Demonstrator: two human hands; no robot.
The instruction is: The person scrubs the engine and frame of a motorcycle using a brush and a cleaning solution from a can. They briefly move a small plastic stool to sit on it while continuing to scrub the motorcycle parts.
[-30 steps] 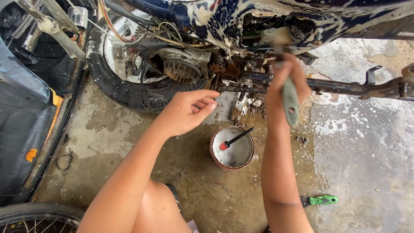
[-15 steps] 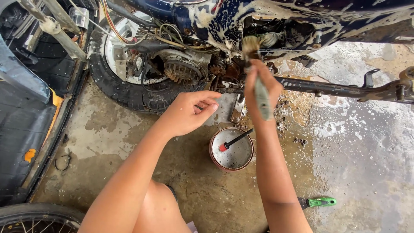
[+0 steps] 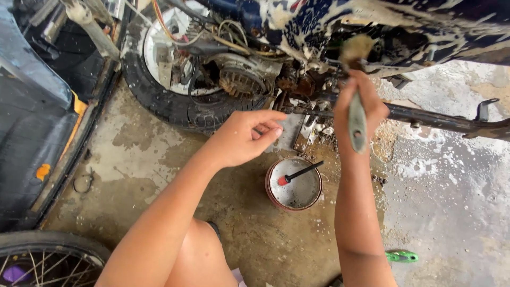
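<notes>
Head cam looking down: nearest to you, by your right elbow, a green-handled tool (image 3: 402,256) lies flat on the wet concrete floor (image 3: 451,223), and a spoked wheel (image 3: 45,260) pokes in at the bottom left corner. A bit further out, between your forearms, sits a round metal tin (image 3: 294,184) with greyish liquid in it and a small tool with a red tip and black handle (image 3: 298,174) leaning on its rim.

Your left hand (image 3: 245,139) hovers above and left of that tin, fingers loosely curled, holding nothing and touching nothing as far as I can see. Your right hand (image 3: 357,109) is clenched around the grey handle of a paintbrush (image 3: 356,85), handle end pointing back toward you, bristles up against the grimy engine area (image 3: 297,79) of the motorcycle. Can't really tell if the bristles are actually touching metal, it's blurry there.

Beyond that, soap foam covers the blue bodywork (image 3: 319,16). The rear tyre (image 3: 170,106) sits to the left, and a black footrest bar (image 3: 441,119) runs off to the right.
</notes>
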